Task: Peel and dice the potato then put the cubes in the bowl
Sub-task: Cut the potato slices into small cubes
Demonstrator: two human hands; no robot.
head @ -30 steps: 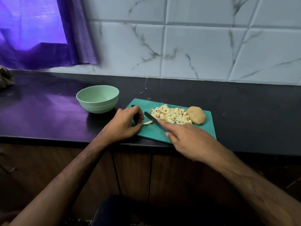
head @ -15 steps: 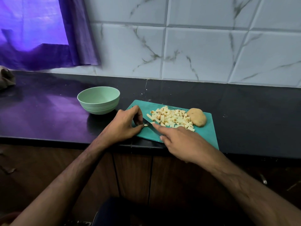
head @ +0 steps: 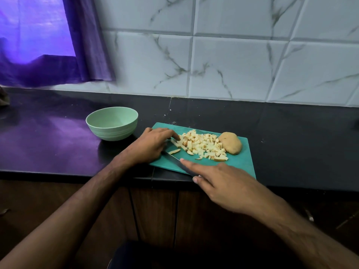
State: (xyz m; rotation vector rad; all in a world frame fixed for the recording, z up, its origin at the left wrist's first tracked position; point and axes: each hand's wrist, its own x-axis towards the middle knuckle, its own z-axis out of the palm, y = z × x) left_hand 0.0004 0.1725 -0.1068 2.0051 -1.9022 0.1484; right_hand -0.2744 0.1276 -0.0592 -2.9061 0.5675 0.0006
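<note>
A teal cutting board [head: 240, 166] lies on the dark counter. On it is a pile of pale potato cubes [head: 206, 147], with an uncut potato piece [head: 230, 145] at its right end. My left hand [head: 150, 145] rests on the board's left part, its index finger touching some potato strips [head: 177, 143] at the pile's left edge. A small slice [head: 174, 151] lies loose beside that hand. My right hand [head: 223, 185] grips a knife [head: 175, 161], index finger along the blade's back. The blade lies low over the board's near edge. The pale green bowl [head: 112, 123] stands left of the board and holds nothing.
A marble-tiled wall runs behind the counter. A purple curtain [head: 58, 45] hangs at the back left. The counter's front edge lies just under my right hand, with wooden cabinet doors below.
My left hand has let go of the small slice and reached farther back to the strips by the pile. The knife has drawn back toward the board's near edge.
</note>
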